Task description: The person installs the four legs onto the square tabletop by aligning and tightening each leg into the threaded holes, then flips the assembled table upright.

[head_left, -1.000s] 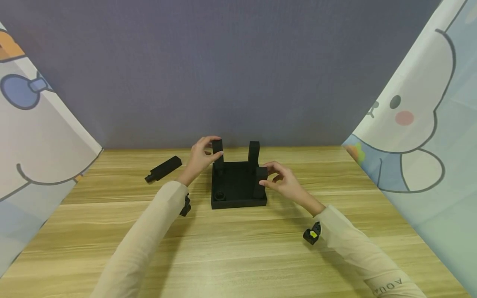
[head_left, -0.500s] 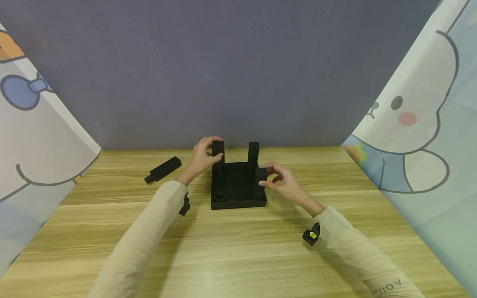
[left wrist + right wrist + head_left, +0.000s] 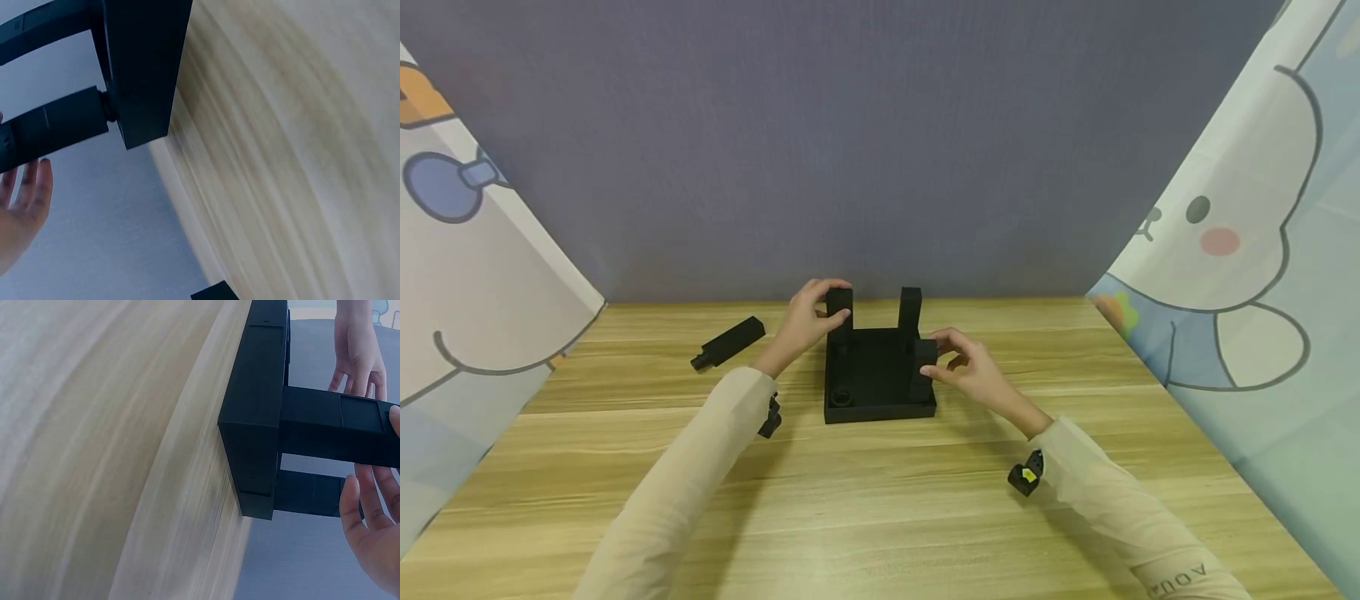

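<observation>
My left hand grips the top of an upright black leg at the far left corner of a black square base. In the left wrist view, a narrow neck shows between this leg and the base. With thumb and fingers, my right hand holds the near right leg, which meets the base without a visible gap in the right wrist view. A third leg stands at the far right corner. The near left corner has a round socket.
A loose black leg with a narrower, stepped end lies on the wooden table, left of the base. Behind the table rises a grey panel. Printed cartoon sheets stand at both sides.
The far left leg has turned a little in my left hand, showing a broader face, and its top sits slightly lower. My right hand keeps its hold on the near right leg.
</observation>
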Demonstrator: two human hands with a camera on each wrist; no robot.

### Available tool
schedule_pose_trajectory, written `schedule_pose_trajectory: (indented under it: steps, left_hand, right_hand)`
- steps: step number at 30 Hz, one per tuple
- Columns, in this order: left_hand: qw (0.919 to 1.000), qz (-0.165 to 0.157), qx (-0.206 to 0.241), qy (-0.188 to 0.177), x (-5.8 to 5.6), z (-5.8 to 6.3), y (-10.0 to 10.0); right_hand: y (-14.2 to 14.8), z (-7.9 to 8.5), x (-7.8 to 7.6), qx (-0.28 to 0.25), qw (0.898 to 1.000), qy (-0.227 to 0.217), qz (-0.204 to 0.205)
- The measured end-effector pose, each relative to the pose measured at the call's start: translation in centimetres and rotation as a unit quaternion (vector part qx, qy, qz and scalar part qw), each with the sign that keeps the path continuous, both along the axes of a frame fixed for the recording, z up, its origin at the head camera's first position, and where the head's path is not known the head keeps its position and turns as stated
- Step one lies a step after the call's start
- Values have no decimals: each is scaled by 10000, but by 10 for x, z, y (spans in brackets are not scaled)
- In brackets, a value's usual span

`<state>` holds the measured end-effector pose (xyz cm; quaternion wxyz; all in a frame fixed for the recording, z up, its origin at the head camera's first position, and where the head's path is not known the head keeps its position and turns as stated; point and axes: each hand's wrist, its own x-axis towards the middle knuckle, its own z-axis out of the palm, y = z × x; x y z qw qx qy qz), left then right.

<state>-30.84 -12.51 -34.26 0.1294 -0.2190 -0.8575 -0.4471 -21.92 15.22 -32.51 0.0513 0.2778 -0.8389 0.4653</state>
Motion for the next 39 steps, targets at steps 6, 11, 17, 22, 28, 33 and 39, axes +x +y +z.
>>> schedule_pose_trajectory:
  steps: [6, 11, 17, 22, 28, 33, 39]
  left_hand:
    - [9988, 291, 229, 333, 3, -6, 6]
    - [9972, 497, 255, 497, 6, -8, 8]
    - [9983, 435, 187, 349, 6, -5, 3]
    - [10000, 70, 36, 60, 6, 2, -3]
    - [9998, -142, -117, -102, 5, 6, -6]
    - [9999, -45, -100, -56, 6, 3, -5]
    - [10000, 9, -36, 8, 7, -2, -5]
  right_hand:
    - [0, -1, 0, 8, 10000, 14, -5]
    - [0, -2, -1, 13, 10000, 14, -11]
    - [0, -3, -1, -11, 10000, -4, -10]
    - [0, -2, 0, -38, 10000, -29, 2]
    - [0, -3, 0, -11, 10000, 11, 25]
    - [1, -3, 0, -42, 10000, 21, 62]
    - [1, -3, 1, -14, 10000, 53, 54]
